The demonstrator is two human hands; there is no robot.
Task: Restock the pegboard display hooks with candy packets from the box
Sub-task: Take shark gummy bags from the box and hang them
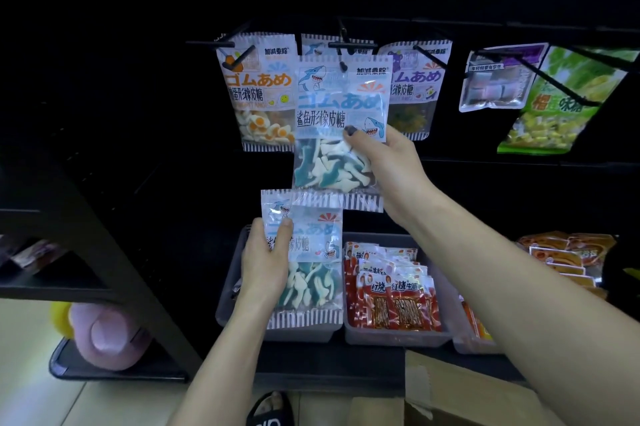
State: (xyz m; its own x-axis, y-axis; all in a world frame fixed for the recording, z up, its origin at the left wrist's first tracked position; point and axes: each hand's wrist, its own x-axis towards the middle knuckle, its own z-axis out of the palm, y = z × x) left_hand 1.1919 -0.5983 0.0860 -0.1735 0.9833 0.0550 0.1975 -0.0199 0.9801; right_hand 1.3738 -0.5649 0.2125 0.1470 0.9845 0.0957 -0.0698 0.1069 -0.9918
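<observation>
At the middle hook: a shark candy packet [341, 124] hangs up against the black pegboard [138, 79], its punched hole at the tip of the hook [343, 66]; whether the hook passes fully through I cannot tell.
Right hand: the right hand [388, 166] pinches that packet at its right edge, thumb on the front, fingers curled behind it.
Second packet: another shark candy packet [308, 259] sits lower and nearer, upright, just under the first one, their striped ends overlapping.
Left hand: the left hand [266, 263] grips the lower packet by its left side, thumb pressed across the printed front, fingers wrapped behind.
Behind the top packet: one more shark packet [313, 46] already hangs on the same hook, mostly hidden.
Left neighbour: an egg candy packet [258, 93] hangs on the hook to the left, touching the held packet's edge.
Right neighbour: a purple-print packet [417, 89] hangs just right, partly covered by the held one.
Far right hooks: a clear pouch with a purple top [498, 79] and a green packet [561, 103].
Shelf below: a grey bin [228, 304] behind the left hand, and beside it a bin [394, 335] of red snack packs [391, 290]; orange packs [568, 256] lie further right.
Near right: a cardboard box [464, 394], flaps open, at the bottom edge.
Floor: pale tiles [34, 373], a pink plush object [104, 335] on a dark tray at the left, and a foot in a black sandal [270, 411].
</observation>
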